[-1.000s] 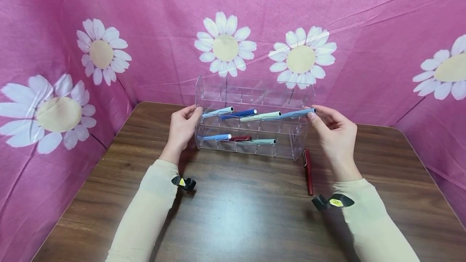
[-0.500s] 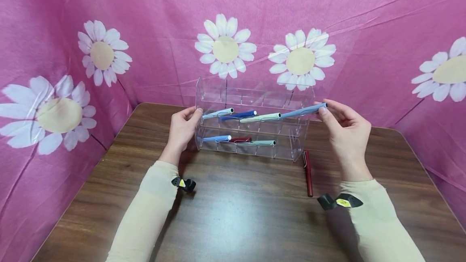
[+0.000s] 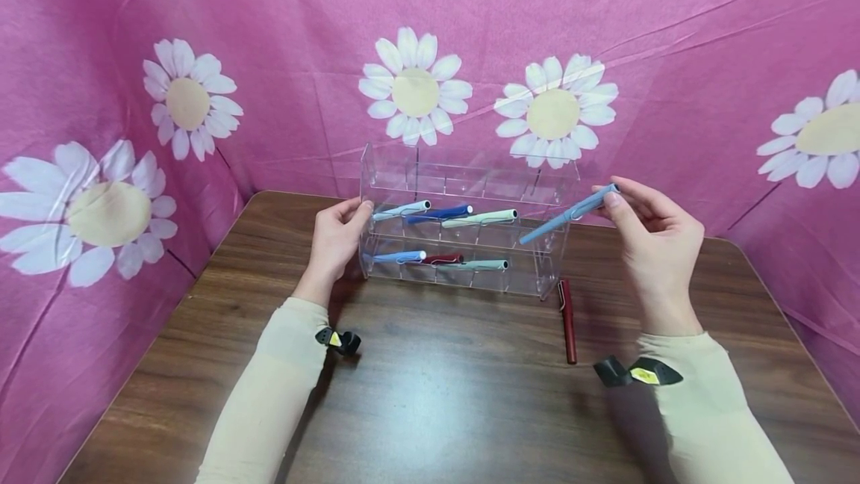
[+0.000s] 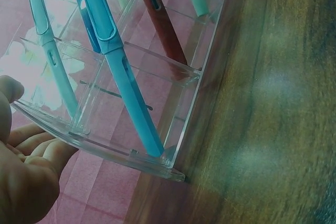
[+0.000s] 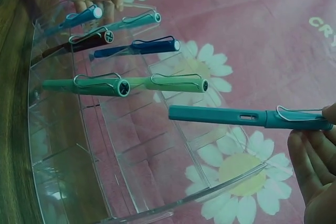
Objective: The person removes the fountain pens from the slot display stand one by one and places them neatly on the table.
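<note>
My left hand [image 3: 338, 237] grips the left side panel of a clear plastic pen rack [image 4: 113, 159], thumb at the front edge and fingers behind. Between thumb and fingers, my right hand [image 3: 661, 249] pinches a blue pen [image 3: 571, 213] by its capped end, its other end sloping down in front of the rack's right part. In the middle row lie a light blue pen [image 3: 403, 209], a dark blue pen [image 3: 440, 215] and a pale green pen [image 3: 482, 218]. The lower row holds a blue pen [image 3: 398, 257], a dark red pen [image 3: 440, 258] and a green pen [image 3: 487, 265].
A dark red pen [image 3: 568, 320] lies on the wooden table [image 3: 430, 394], just right of the rack's front corner. Behind the table hangs a pink cloth [image 3: 302, 58] printed with white daisies.
My right hand has moved right and slightly up, drawing the blue pen out of the middle row; its lower end now tilts down. The left hand stays on the rack.
</note>
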{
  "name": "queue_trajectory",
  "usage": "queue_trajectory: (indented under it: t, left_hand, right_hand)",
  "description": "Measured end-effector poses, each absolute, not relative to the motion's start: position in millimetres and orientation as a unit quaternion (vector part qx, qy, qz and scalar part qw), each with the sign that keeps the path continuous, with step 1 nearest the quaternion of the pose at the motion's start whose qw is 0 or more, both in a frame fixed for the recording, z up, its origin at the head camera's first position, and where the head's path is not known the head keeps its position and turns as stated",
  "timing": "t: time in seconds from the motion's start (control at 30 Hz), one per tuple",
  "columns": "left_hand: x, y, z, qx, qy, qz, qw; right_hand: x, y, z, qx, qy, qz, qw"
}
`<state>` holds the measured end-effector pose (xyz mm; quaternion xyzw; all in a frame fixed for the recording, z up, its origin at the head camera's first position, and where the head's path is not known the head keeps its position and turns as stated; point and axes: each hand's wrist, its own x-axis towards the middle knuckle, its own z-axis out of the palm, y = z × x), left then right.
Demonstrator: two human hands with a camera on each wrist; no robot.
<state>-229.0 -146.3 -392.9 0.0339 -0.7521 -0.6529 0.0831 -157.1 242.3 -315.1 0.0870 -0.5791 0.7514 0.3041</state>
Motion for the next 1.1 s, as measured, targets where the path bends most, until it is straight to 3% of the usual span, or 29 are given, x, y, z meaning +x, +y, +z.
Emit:
queue_trajectory:
  t: [0.7, 1.1]
  left_hand:
    - [-229.3, -147.4, -393.4, 0.034, -0.756, -0.648, 0.081]
    - [-230.2, -147.7, -394.2, 0.033, -0.754, -0.651, 0.078]
  right_hand:
    - [-153.9, 250.5, -324.7, 0.046, -0.584, 0.757, 0.291]
    - [-151.0, 260.6, -341.6, -0.021, -0.642, 0.721, 0.26]
